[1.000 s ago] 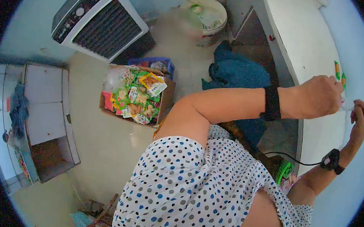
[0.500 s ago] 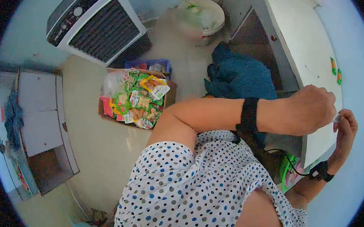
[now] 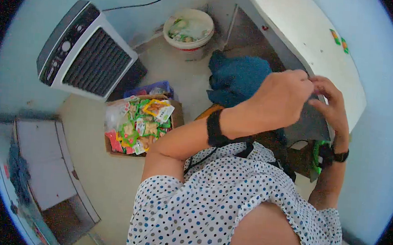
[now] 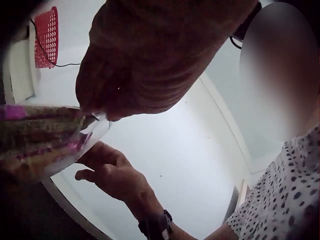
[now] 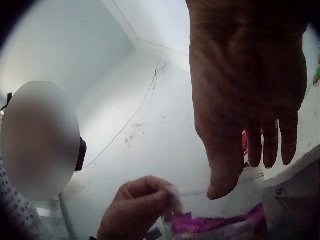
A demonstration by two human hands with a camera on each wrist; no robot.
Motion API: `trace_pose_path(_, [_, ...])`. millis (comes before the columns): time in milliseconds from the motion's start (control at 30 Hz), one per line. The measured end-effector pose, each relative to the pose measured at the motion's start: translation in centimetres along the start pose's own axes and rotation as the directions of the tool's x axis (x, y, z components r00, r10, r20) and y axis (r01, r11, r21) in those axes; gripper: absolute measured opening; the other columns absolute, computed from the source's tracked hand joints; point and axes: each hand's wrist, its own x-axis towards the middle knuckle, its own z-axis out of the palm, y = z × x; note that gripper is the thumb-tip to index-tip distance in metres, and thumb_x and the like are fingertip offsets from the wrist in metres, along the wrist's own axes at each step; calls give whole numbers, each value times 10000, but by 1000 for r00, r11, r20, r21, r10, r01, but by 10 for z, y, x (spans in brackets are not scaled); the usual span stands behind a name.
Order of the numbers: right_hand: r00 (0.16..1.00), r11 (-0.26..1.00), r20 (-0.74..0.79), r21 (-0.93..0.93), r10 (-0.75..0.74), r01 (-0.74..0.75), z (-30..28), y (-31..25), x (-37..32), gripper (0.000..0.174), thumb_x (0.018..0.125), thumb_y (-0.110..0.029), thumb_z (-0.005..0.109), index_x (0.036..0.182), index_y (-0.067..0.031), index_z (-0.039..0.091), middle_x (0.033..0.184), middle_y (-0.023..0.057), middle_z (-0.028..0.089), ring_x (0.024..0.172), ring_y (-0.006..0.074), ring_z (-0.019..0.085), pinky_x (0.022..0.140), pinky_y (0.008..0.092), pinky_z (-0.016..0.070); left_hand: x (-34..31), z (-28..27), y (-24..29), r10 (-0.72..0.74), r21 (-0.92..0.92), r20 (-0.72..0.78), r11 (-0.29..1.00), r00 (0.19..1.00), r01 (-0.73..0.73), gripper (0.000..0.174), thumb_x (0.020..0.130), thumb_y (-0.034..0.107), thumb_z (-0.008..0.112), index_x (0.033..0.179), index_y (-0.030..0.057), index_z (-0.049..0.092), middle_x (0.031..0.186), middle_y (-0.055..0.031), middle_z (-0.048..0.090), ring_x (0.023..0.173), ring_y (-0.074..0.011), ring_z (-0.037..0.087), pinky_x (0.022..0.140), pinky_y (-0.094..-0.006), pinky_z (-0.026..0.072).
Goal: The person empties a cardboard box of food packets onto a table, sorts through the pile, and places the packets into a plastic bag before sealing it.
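My left hand [image 3: 282,99] pinches the top edge of a clear plastic bag [image 4: 45,140] with purple print. Brownish and greenish contents show through its film. In the right wrist view, the left fingertips [image 5: 162,197] grip one corner of the bag's rim. My right hand [image 3: 332,102] is close beside the bag, fingers extended and thumb apart from them. From the left wrist, its index finger reaches behind the bag's lower edge. Both hands are over the front edge of the white counter [image 3: 333,54]; in the head view they hide most of the bag.
Small green-and-orange packets [image 3: 335,37] lie on the counter. A carton of snack packets [image 3: 148,128] stands on the floor near a blue crate [image 3: 148,88], an air cooler [image 3: 91,56] and a white bucket [image 3: 188,43]. Blue cloth [image 3: 238,75] lies under the counter. A red basket [image 4: 46,37] is beyond.
Both hands have moved left in the head view, from over the counter to its front edge. The right fingers, pinched together half a second ago, have spread. The head view has shifted.
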Motion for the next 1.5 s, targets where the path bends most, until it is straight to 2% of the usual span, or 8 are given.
trace_pose_path(433, [999, 980, 44, 199, -4, -5, -58, 32, 116, 267, 794, -36, 723, 1037, -23, 613, 808, -11, 571, 767, 79, 530, 721, 242, 454, 105, -19, -74, -375, -182, 123, 902, 919, 392, 137, 812, -19, 655, 946, 11, 668, 825, -67, 653, 734, -141, 615, 683, -278, 497])
trace_pose_path(700, [1000, 994, 3, 106, -19, 19, -63, 12, 126, 105, 835, -84, 680, 893, -6, 638, 815, 8, 589, 736, 84, 536, 672, 245, 447, 86, -23, -121, -568, -450, 144, 692, 810, 565, 256, 848, -50, 643, 1096, 11, 645, 844, -17, 622, 764, -76, 570, 681, -226, 476])
trace_pose_path(867, [994, 984, -78, 153, -81, 92, -64, 15, 119, 113, 859, -91, 653, 827, 5, 603, 965, 48, 635, 846, 82, 575, 686, 243, 477, 94, -18, -115, -582, -382, 152, 711, 799, 591, 264, 845, -3, 676, 1108, 14, 649, 886, -25, 636, 791, -94, 583, 718, -237, 489])
trace_pose_path(1067, [951, 895, 90, 319, 297, -310, -62, -12, 108, 78, 875, -86, 632, 850, -12, 628, 835, 27, 658, 748, 73, 588, 613, 244, 486, 107, -15, -101, -307, -42, 196, 946, 931, 321, 338, 765, 104, 758, 1078, 19, 664, 1005, -94, 683, 972, -218, 631, 819, -328, 506])
trace_pose_path(1167, [998, 968, -58, 249, 30, -15, -57, -2, 110, 186, 827, -205, 662, 819, -23, 627, 659, 36, 625, 583, 133, 605, 514, 294, 472, 113, -3, -98, -221, -39, 273, 970, 936, 241, 330, 758, 186, 786, 1014, 13, 668, 1023, -149, 670, 961, -316, 632, 852, -381, 486])
trace_pose_path(1200, [999, 981, 15, 186, 49, -51, -64, -12, 108, 87, 867, -93, 646, 861, -7, 632, 745, 15, 641, 684, 57, 579, 599, 250, 483, 114, 1, -99, -222, -73, 262, 966, 939, 249, 210, 777, 146, 761, 921, 21, 675, 944, -139, 681, 885, -306, 650, 797, -371, 497])
trace_pose_path(1333, [970, 897, 71, 370, 232, -242, -64, -13, 108, 211, 812, -207, 697, 860, -10, 638, 711, 57, 655, 652, 130, 625, 588, 315, 515, 119, 2, -96, -353, -108, 264, 914, 898, 391, 77, 809, 81, 708, 823, 18, 664, 807, -115, 676, 722, -276, 656, 682, -344, 503])
trace_pose_path(1500, [997, 985, -7, 155, -72, 72, -60, 2, 115, 308, 802, -222, 723, 1010, 0, 677, 819, 80, 693, 769, 131, 643, 706, 290, 522, 126, -2, -94, -332, -72, 312, 926, 890, 371, 65, 840, 70, 665, 831, 7, 656, 789, -134, 657, 704, -278, 640, 655, -349, 491])
